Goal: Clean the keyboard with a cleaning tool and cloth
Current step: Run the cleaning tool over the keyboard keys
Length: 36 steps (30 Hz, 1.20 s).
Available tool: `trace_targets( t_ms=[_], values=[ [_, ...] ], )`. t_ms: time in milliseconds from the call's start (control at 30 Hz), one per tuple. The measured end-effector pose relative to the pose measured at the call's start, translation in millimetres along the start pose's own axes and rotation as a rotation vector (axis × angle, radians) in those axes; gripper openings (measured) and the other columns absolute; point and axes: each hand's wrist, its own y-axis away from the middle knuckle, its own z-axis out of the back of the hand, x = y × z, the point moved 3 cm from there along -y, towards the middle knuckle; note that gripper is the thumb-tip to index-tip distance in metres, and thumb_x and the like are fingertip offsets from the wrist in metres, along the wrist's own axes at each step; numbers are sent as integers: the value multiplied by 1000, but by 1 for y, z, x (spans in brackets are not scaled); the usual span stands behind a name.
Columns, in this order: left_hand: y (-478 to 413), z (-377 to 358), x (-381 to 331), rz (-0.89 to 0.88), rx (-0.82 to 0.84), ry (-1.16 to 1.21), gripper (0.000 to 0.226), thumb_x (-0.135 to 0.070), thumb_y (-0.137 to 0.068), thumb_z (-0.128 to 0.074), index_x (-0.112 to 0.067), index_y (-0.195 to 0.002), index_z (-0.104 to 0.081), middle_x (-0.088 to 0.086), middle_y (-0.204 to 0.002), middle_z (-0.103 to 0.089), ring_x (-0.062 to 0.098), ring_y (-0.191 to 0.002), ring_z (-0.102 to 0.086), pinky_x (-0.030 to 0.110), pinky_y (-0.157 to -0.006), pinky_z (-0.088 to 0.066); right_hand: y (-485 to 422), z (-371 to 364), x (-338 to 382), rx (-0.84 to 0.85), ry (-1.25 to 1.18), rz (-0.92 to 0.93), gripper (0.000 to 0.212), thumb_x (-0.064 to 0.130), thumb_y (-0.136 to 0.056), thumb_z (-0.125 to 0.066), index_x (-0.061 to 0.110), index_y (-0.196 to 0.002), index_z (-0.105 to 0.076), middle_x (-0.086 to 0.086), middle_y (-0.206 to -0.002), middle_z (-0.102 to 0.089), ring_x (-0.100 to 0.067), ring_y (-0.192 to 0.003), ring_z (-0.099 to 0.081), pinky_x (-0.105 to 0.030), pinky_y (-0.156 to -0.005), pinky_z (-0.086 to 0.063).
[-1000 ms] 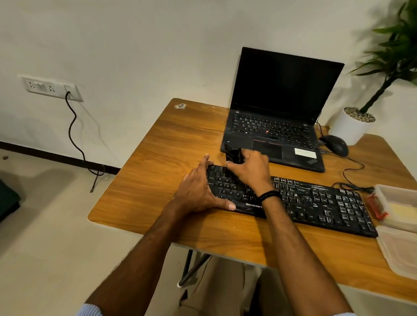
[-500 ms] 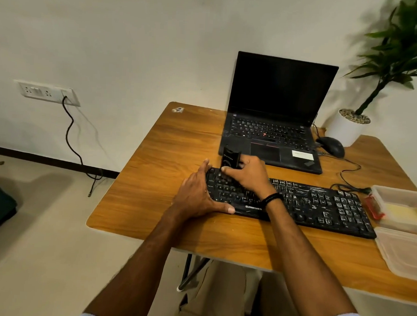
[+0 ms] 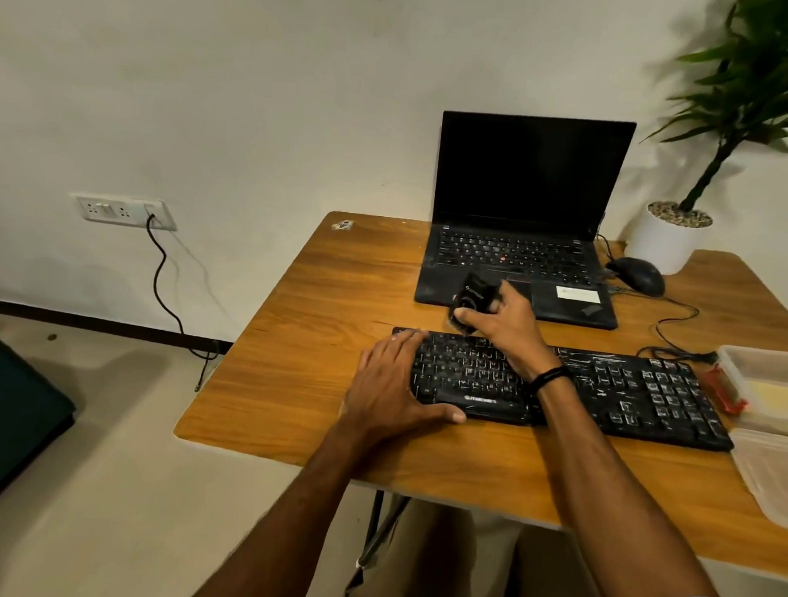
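while the left hand [image 3: 393, 386] lies flat with fingers spread on the black keyboard's [image 3: 608, 390] left end, the right hand [image 3: 506, 326] grips a small black cleaning brush [image 3: 468, 298] just above its top edge.

The wooden table [image 3: 327, 303] bears keyboard [image 3: 630, 396], laptop [image 3: 519, 255], mouse [image 3: 638, 274], plant pot [image 3: 665, 241] and plastic tubs [image 3: 769, 390].

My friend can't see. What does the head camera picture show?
A person's right hand holds a black cleaning tool by a black keyboard's far edge, while the left hand rests on its left end. An open laptop sits behind.
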Motion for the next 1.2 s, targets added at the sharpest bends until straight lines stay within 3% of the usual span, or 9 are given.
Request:
trace_targets(
  t_ms=[67, 200, 333, 467, 600, 700, 867, 1033, 1200],
  values=[
    [-3, -4, -1, 10, 13, 19, 133, -100, -55, -59, -25, -159, -24, -3, -159, -37, 15, -146, -31, 49, -124, -25, -2, -1, -10, 28, 121, 36, 48, 14, -79, -82, 24, -120, -59, 8, -108, -69, -11, -101, -68, -30, -81, -59],
    [-6, -3, 4, 45, 20, 20, 134, -97, -53, -65, -28, -159, -21, -4, -158, -37, 14, -144, -32, 46, -123, -28, -4, -1, -9, 14, 358, 134, 40, 25, -82, -79, 21, -119, -63, 14, -101, -65, -3, -90, -63, -8, -65, -50],
    [-3, -3, 7, 83, 28, 59, 138, -97, -51, -68, -30, -160, -16, -2, -160, -35, 16, -146, -30, 47, -122, -32, -2, -8, -14, 232, 300, 43, 40, 26, -78, -83, 26, -115, -67, 5, -109, -73, -11, -100, -70, -31, -85, -59],
    [-4, -6, 9, 44, 15, 77, 141, -92, -53, -73, -28, -162, -11, -1, -161, -34, 15, -146, -30, 42, -124, -29, -4, -12, -3, 117, 473, 179, 43, 31, -80, -80, 23, -120, -67, 11, -110, -70, -3, -100, -64, -21, -84, -54],
    [-4, -4, 12, 40, -2, 163, 146, -92, -49, -75, -25, -161, -11, -1, -154, -41, 14, -141, -37, 42, -119, -36, 4, -36, 6, 281, 551, 201, 42, 33, -78, -82, 22, -117, -69, 13, -99, -68, -3, -90, -65, -17, -73, -53],
    [-4, -3, 12, 54, 20, 197, 154, -94, -43, -73, -28, -162, 1, -3, -156, -39, 15, -144, -34, 42, -122, -32, 2, -18, 11, 207, 641, 181, 50, 34, -80, -80, 21, -125, -65, 11, -102, -64, -5, -87, -62, -11, -63, -45],
    [-7, -3, 9, 56, 26, 214, 156, -87, -44, -79, -29, -162, 5, -6, -154, -38, 13, -141, -34, 42, -121, -33, -2, 16, 7, 121, 579, 65, 55, 29, -77, -83, 19, -128, -62, -2, -121, -68, -11, -101, -64, -21, -76, -55],
    [-5, -3, 8, 57, 20, 216, 158, -82, -47, -83, -27, -161, 11, 1, -158, -36, 17, -145, -32, 40, -122, -31, 4, -38, 9, 186, 561, 190, 45, 33, -78, -82, 21, -119, -68, 9, -103, -71, -8, -93, -68, -18, -71, -55],
    [-5, -2, 8, 60, 19, 227, 158, -83, -44, -82, -26, -161, 9, -4, -154, -38, 14, -141, -34, 41, -121, -33, -2, -5, 9, 33, 614, 131, 45, 30, -82, -78, 20, -124, -66, 8, -102, -67, -2, -83, -60, -5, -57, -43]
  ],
)
